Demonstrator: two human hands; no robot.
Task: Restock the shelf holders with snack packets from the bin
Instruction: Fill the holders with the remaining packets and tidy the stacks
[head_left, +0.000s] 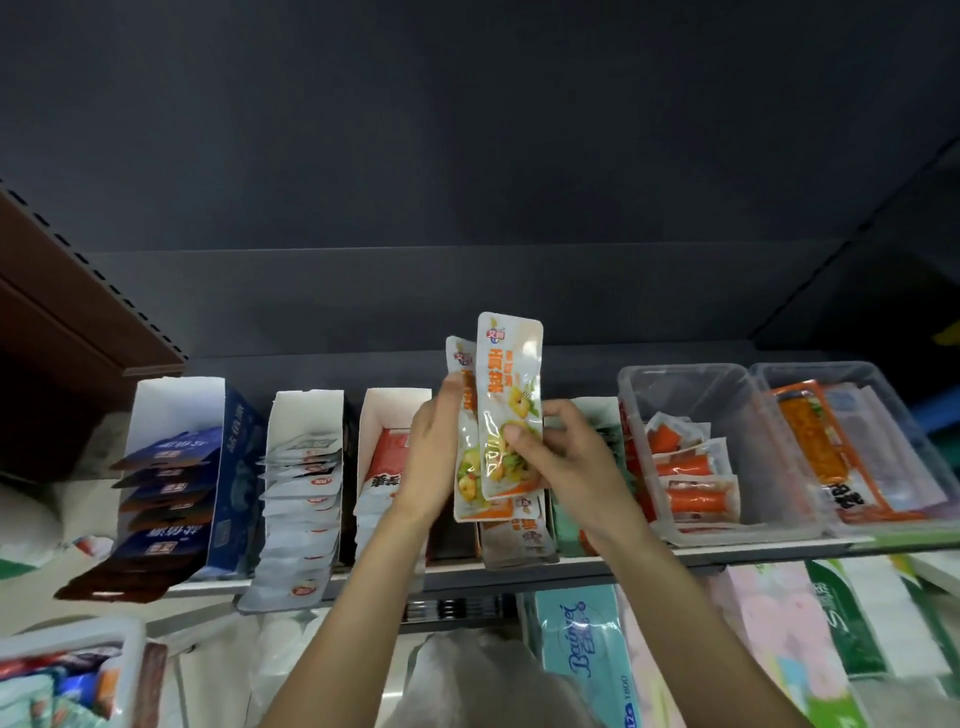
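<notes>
Two long white snack packets with orange print stand upright above the shelf. My right hand (558, 457) pinches the front packet (511, 395) with its thumb across the face. My left hand (431, 457) grips the rear packet (464, 467) from the left. Directly under them a cardboard holder (519, 535) contains more packets of the same kind. A bin (67, 675) with mixed packets sits at the bottom left.
To the left stand cardboard holders with blue (176, 488), white (306, 488) and red-white (387, 467) packets. Two clear plastic trays (727, 384) (852, 379) with orange packets sit right. Tissue packs (587, 660) lie on the shelf below. A dark back panel rises behind.
</notes>
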